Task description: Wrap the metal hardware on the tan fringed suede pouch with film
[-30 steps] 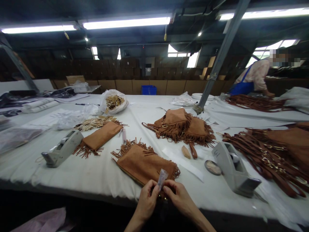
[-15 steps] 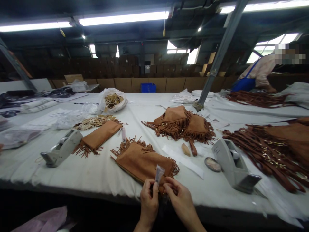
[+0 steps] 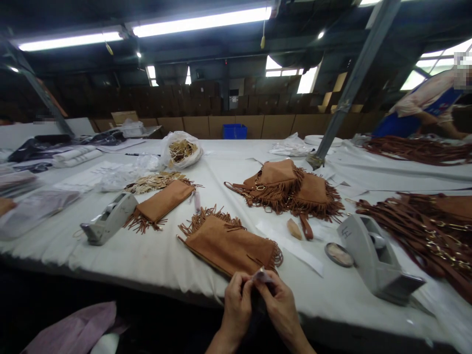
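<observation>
A brown suede fringed bag point(image 3: 226, 243) lies flat at the table's front edge. By its near right corner, my left hand point(image 3: 237, 301) and my right hand point(image 3: 279, 299) are close together, fingers pinched on a small translucent plastic piece point(image 3: 262, 276). Whatever is under the plastic is hidden by my fingers. A second fringed bag point(image 3: 162, 200) lies to the left, a small plastic-wrapped tag or pull point(image 3: 197, 200) near its end. Farther back on the right is a stack of fringed bags point(image 3: 282, 179) with gold hardware.
Grey tape dispensers stand left point(image 3: 109, 219) and right point(image 3: 381, 258). Near the right one are a round dish point(image 3: 339, 254) and a tan block point(image 3: 294, 229). Brown straps point(image 3: 416, 231) pile at right. A plastic bag of tan pieces point(image 3: 181, 150) sits behind. A co-worker point(image 3: 424, 105) bends over the far right.
The plastic piece stood upright from my left fingers; now it is lower, between both hands' fingertips. My right hand has closed in on my left. The view has turned slightly left.
</observation>
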`<state>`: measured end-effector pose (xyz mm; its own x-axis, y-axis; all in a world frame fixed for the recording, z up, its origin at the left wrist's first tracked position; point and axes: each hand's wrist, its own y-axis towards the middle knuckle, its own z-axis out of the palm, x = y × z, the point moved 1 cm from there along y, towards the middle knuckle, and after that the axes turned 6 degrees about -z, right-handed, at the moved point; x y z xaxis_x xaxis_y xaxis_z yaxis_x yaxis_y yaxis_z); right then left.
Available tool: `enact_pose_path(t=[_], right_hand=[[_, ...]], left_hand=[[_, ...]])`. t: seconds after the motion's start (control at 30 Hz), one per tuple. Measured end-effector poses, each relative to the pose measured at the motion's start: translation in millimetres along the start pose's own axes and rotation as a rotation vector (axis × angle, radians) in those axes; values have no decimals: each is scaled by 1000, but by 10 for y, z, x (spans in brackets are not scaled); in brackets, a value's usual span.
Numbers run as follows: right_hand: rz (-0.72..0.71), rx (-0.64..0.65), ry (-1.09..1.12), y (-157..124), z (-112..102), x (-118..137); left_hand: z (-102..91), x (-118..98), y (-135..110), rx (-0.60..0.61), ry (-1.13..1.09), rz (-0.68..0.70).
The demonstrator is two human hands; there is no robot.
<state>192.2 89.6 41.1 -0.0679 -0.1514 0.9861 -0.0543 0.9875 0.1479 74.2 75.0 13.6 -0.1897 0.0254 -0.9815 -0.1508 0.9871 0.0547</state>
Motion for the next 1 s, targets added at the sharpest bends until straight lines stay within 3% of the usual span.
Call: enact_pose_path(t=[0.1,0.27,0.33,0.47,0.6,0.73,0.83,0.9,1.0], right_hand=[[-25,53,56,10,-17,-35],[-32,143,34,56,-41,-6],[-30,137,2,70,-36,23],[25,33,34,92,-6,17],[142,-57,77,106,21,-129],[243,-83,112,120,34,-287],[250,-75,162,138,40,-307],[250,-35,197,147,41,-277],[246,18,261,145,27,-214]], left_hand=[[-48,14,60,69,-127,-77],[-187,-110,167,391,-438,-171],[-202,-132,179,434,-439,-198],[-91,-17,132,209,-369,-247],[41,123,20,-10,-174,-119],[22,217,-84,-3,55,195],[-23,278,-139,51,92,301],[-30,279,-163,41,74,226],[-10,197,-178,-25,-39,-17]])
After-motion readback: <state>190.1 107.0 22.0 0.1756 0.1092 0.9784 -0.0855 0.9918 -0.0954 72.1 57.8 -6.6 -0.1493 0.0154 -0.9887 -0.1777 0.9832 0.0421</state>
